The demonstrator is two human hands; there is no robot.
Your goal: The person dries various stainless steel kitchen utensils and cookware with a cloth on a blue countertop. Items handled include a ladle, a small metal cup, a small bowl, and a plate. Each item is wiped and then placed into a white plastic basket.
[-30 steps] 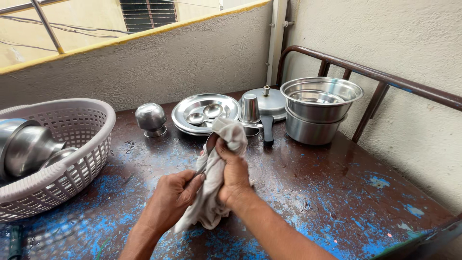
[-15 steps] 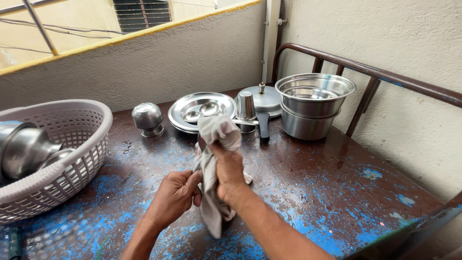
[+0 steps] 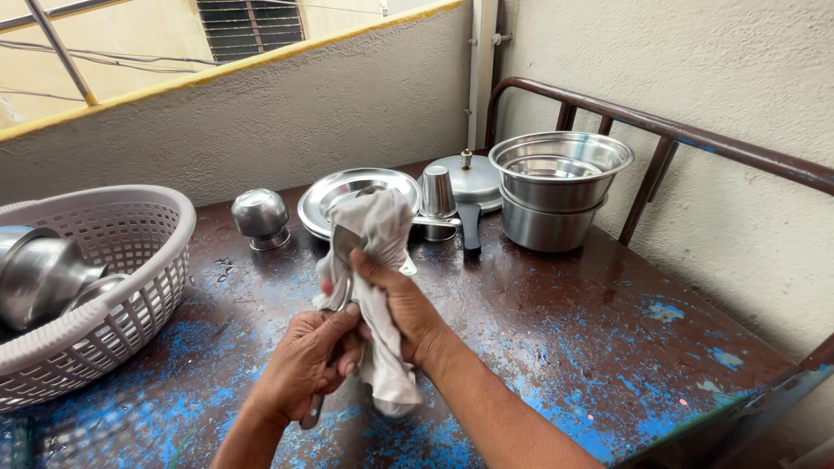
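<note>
The left hand (image 3: 304,369) is closed around the handle of a steel spoon (image 3: 340,260), and the end of the handle sticks out below the fist, near the table (image 3: 565,330). The right hand (image 3: 395,304) presses a pale cloth (image 3: 378,234) against the upper part of the spoon, with the thumb on the near side and the fingers wrapped behind the cloth (the bowl of the spoon shows only a little at the left edge of the cloth). The cloth hangs down between the two hands, and both hands are above the middle of the worn table with blue paint marks.

At the far side of the table there is a round steel plate (image 3: 347,187), just behind the cloth. Left of it stands a small steel bowl (image 3: 259,215), turned upside down. Right of the plate is a steel tumbler (image 3: 437,193), and behind it a flat lid with a dark handle (image 3: 473,178). Further right, two steel pots (image 3: 556,187) are stacked one inside the other. At the left edge a white plastic basket (image 3: 113,287) holds some steel vessels (image 3: 39,274).
</note>
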